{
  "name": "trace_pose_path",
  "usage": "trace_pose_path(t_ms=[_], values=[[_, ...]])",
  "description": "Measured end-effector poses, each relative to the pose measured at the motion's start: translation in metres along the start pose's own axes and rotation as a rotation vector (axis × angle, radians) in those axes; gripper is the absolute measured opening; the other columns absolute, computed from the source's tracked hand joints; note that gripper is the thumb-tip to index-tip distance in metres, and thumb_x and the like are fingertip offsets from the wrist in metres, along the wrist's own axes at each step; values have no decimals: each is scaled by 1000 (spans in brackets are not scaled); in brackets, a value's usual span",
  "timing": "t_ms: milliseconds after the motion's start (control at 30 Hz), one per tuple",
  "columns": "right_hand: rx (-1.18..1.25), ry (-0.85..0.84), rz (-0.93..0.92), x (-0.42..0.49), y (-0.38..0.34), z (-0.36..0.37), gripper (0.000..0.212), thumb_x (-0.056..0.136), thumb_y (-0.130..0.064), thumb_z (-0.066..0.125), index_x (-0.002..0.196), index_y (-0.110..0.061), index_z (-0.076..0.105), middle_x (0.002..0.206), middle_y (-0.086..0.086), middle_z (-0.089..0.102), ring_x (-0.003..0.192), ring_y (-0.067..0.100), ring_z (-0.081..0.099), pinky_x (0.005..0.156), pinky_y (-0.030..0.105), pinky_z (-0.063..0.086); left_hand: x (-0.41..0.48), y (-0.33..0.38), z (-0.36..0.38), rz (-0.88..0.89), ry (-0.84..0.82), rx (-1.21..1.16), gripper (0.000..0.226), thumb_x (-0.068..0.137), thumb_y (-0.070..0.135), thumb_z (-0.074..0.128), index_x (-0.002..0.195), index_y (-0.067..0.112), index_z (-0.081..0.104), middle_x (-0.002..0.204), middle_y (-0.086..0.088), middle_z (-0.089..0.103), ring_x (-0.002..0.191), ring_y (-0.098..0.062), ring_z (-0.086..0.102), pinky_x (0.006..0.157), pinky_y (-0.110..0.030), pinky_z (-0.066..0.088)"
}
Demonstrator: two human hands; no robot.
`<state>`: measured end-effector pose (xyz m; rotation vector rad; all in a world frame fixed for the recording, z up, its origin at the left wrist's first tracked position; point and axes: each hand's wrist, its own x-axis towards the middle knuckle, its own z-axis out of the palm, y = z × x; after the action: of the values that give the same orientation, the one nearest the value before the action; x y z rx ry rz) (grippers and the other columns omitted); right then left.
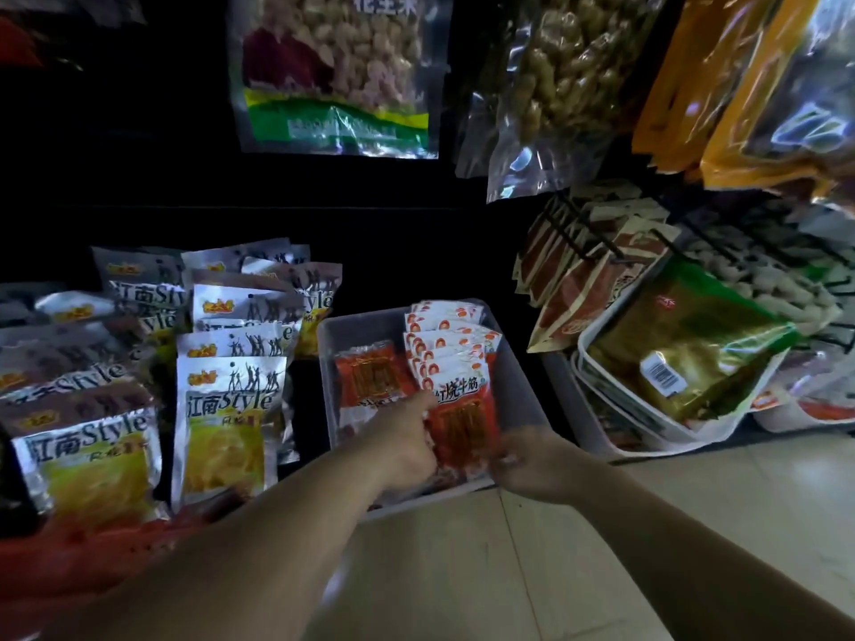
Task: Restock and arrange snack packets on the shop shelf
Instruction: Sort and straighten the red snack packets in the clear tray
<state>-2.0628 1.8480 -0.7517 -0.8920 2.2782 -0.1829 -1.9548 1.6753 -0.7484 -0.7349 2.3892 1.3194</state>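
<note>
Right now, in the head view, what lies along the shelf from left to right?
Silver-and-yellow packets → grey bin with a row of red packets → white tray holding a gold packet.

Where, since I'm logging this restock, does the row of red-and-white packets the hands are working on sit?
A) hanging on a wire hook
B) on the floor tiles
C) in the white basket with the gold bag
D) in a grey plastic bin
D: the red-and-white packets stand in a row along the right side of the grey plastic bin, where the left hand and right hand hold the front packet.
</note>
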Motion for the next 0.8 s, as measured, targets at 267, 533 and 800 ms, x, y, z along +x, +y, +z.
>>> trace_pose_path(t_ms=[267,533,800], values=[[197,-143,185,38,10,10,43,87,-62,56,113,-30,68,120,-3,66,104,13,59,91,33,46,8,-18,3,-53,-76,51,83,92,-6,57,158,38,33,151,-4,52,131,-24,55,101,-37,56],[528,247,185,40,21,-8,57,104,-59,45,81,-17,75,83,1,75,81,16,68,77,32,50,9,-16,5,-7,12,25,84,89,-11,54,158,32,35,161,-1,42,138,-27,51,102,-39,56],[260,320,136,98,10,-6,64,92,-32,75,149,-27,47,138,2,63,122,26,62,94,37,54,17,-18,12,1,74,-60,59,93,4,66,145,30,53,140,7,60,122,-12,58,96,-22,47]])
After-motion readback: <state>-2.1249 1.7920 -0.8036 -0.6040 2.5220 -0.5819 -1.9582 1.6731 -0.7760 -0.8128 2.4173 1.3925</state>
